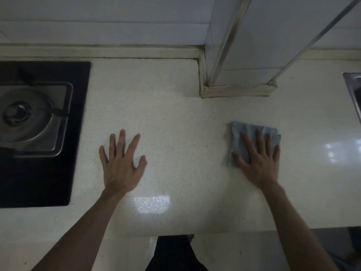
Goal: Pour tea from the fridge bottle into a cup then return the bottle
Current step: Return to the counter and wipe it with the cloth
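No bottle, cup or fridge is in view. My left hand (pixel 122 163) lies over the pale speckled countertop (pixel 175 122) with its fingers spread and nothing in it. My right hand (pixel 258 159) presses flat, fingers apart, on a folded blue-grey cloth (pixel 242 132) that rests on the counter to the right of centre. The cloth's far edge and left side show past my fingers.
A black gas hob (pixel 39 173) with a steel burner (pixel 27 118) fills the left side. A tiled column (pixel 244 55) stands on the counter at the back right. The corner of a steel sink (pixel 354 89) shows at the right edge. The counter's front edge runs below my forearms.
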`<state>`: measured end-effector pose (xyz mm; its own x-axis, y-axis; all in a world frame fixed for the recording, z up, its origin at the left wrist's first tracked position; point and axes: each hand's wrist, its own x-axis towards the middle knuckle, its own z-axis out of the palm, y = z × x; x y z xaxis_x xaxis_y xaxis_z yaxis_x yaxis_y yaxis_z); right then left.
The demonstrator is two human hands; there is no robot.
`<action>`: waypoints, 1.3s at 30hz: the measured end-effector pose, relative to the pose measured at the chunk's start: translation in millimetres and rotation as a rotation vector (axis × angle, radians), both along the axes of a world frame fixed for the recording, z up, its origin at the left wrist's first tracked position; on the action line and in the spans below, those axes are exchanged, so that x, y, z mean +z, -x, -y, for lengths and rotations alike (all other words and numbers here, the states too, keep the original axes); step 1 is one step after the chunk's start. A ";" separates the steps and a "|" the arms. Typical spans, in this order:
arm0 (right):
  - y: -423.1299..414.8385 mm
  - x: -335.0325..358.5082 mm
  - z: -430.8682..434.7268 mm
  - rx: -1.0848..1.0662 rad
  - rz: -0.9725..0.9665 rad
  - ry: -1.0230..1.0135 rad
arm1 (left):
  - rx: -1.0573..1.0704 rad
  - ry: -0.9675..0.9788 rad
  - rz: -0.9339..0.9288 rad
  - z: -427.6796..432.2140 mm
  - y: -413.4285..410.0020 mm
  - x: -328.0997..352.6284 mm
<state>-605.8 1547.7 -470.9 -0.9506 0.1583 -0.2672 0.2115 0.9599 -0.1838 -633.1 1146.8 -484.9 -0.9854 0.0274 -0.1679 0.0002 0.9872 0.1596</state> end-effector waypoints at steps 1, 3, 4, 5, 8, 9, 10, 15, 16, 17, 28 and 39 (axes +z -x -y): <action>14.4 0.1 -5.7 -0.003 0.013 -0.010 | -0.001 -0.001 0.000 -0.2 -0.3 0.3; 41.4 0.9 -12.0 0.017 0.034 -0.015 | -0.004 -0.004 0.000 -0.1 -0.2 0.8; 53.3 1.4 -13.2 0.034 0.042 -0.016 | -0.003 -0.005 -0.001 -0.4 -0.2 1.0; 63.3 1.7 -13.6 0.053 0.047 -0.016 | -0.004 -0.004 -0.002 -0.4 -0.4 0.9; 84.7 0.9 -10.3 0.104 0.049 -0.010 | -0.004 -0.005 -0.001 -1.1 -0.4 0.9; 88.7 0.2 -7.5 0.112 0.049 -0.008 | -0.001 -0.008 -0.001 -1.2 -0.2 0.9; 91.0 -0.6 -3.7 0.110 0.047 -0.010 | 0.000 -0.010 -0.003 -1.3 -0.1 0.8; 91.4 -0.9 33.1 0.139 0.023 0.002 | 0.001 -0.002 -0.011 -1.1 -0.2 -0.5; 90.9 0.6 44.7 0.169 0.021 0.008 | 0.001 -0.002 -0.011 -1.0 -0.3 -0.7; 90.5 0.9 57.5 0.200 0.021 0.012 | 0.001 -0.003 -0.010 -1.1 -0.3 -0.6; 37.9 -14.7 223.7 0.358 -0.117 0.056 | -0.003 -0.014 -0.016 0.1 -0.2 -2.1; -8.7 -7.6 209.7 0.286 -0.150 0.081 | 0.008 -0.007 -0.015 -0.9 -0.2 0.4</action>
<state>-597.1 1338.0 -478.5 -0.9830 -0.1372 -0.1221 -0.1000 0.9575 -0.2707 -632.9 1147.7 -484.5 -0.9880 0.0207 -0.1529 -0.0051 0.9860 0.1665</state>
